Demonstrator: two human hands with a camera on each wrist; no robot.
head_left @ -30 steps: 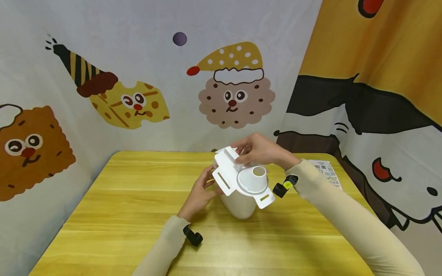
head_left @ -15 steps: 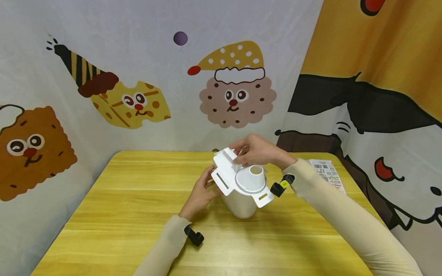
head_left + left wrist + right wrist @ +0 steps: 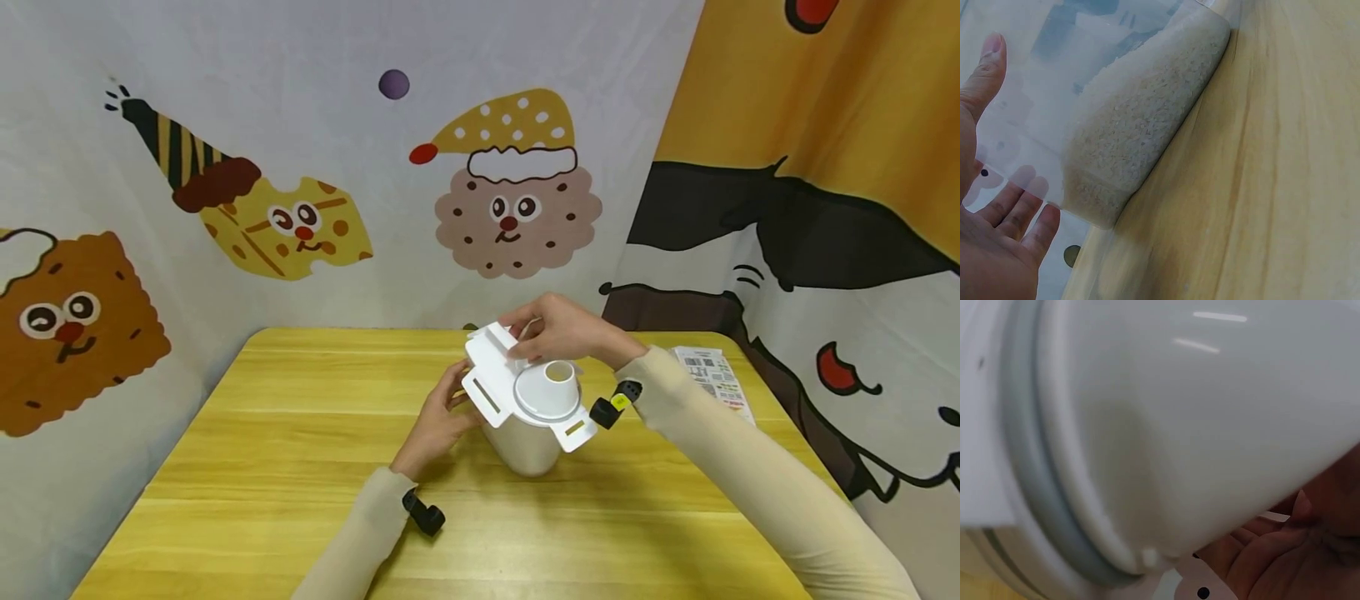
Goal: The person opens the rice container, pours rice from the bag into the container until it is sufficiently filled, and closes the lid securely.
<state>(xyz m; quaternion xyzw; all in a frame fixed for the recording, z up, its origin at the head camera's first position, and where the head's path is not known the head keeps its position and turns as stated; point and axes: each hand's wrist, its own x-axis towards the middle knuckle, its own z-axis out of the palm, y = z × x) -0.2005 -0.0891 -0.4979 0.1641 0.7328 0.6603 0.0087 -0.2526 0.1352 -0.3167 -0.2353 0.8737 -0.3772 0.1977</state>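
A translucent storage container (image 3: 525, 450) of rice stands on the table, its white lid (image 3: 487, 375) on top. The lid has slotted side flaps and a round raised spout (image 3: 543, 396). My left hand (image 3: 441, 415) holds the container's left side, thumb in front and fingers behind. In the left wrist view, rice (image 3: 1135, 119) slopes up along one side of the container. With my right hand (image 3: 558, 329) I pinch the raised ridge at the lid's far part; the fingertips are partly hidden. The spout's smooth white side (image 3: 1222, 412) fills most of the right wrist view.
A printed sheet of paper (image 3: 716, 379) lies at the table's far right, partly behind the right sleeve. The wooden table (image 3: 300, 467) extends around the container. Behind it hangs a cloth (image 3: 337, 100) with cartoon snack figures.
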